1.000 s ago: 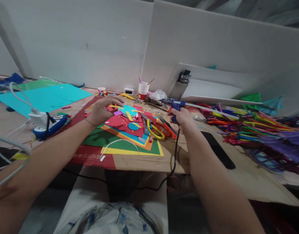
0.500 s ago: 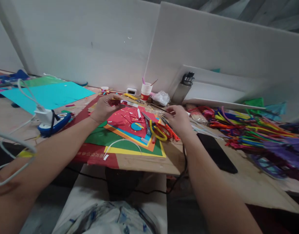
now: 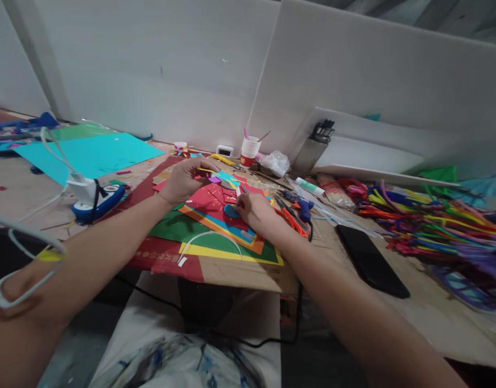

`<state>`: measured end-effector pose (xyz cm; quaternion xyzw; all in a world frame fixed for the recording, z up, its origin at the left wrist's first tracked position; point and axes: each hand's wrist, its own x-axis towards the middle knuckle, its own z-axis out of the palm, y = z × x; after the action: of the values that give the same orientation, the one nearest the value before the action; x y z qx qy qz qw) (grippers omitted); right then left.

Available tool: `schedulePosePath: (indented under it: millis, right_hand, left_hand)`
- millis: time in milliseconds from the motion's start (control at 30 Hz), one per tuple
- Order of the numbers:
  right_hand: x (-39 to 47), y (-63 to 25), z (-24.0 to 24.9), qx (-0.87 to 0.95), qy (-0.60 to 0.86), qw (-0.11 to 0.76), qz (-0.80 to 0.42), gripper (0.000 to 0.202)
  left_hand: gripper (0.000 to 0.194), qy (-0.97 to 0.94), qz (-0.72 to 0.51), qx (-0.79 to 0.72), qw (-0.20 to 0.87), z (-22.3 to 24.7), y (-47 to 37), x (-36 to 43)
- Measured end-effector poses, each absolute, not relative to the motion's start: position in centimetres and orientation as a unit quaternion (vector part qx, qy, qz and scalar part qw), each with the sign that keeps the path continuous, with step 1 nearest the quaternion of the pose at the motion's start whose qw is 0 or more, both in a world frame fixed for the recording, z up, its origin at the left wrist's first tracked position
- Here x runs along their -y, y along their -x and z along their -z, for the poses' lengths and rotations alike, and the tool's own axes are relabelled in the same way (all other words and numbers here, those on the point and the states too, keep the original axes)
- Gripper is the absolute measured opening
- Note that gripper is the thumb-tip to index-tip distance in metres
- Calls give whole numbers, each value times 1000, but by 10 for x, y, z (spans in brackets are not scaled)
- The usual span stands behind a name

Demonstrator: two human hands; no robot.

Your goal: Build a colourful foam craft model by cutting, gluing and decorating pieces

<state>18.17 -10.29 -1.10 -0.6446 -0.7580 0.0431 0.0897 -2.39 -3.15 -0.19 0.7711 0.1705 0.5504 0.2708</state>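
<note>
My left hand [image 3: 189, 180] is closed on a small white cup-like piece [image 3: 229, 184] with turquoise, yellow and purple paper strips around it. Its exact shape is partly hidden by the fingers. My right hand [image 3: 253, 209] is lowered to the paper pile, fingers pinched together at the edge of a blue paper circle [image 3: 231, 210]; what they hold, if anything, is hidden. Beneath both hands lie red paper [image 3: 203, 199] with scattered scraps, then blue, orange, green [image 3: 173, 225] and yellow sheets. A thin white curved strip [image 3: 209, 234] rests on the green sheet.
Orange-handled scissors [image 3: 290, 222] and a blue tool [image 3: 305, 208] lie beside my right forearm. Behind are a glue stick [image 3: 310, 186], paper cups [image 3: 250, 151] and a bottle [image 3: 312, 146]. At right are a black phone [image 3: 371, 260] and pipe cleaners [image 3: 441, 221]; a power strip [image 3: 100, 207] is at left.
My right hand has moved left and down from the pile's right side to the blue circle. The coloured strips on the left hand's piece now face me; the glue stick has come into view.
</note>
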Motion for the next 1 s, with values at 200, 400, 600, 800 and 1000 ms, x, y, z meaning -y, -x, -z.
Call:
schedulePosePath:
  millis: [200,400,600,800,1000]
  right_hand:
    - [103,-179,11,776,626,73,-3,23]
    - [89,-191,15,765,634,86,-68,18]
    - [78,-188,20,719,677,106,-116,12]
    - [91,-192,13,704,663,192,-164,5]
    - [90,-212,12,674,619,344,-211,5]
  left_hand:
    - [28,-786,-531,-172,267,2,26,33]
    - [27,-779,-524,-191,286,3,25,32]
    - [12,-799,-512,-177,262,1,23,37]
    - [8,-802,-514,-152,264,-5,24,43]
    - [16,-793,-507,-160,297,-16,27,49]
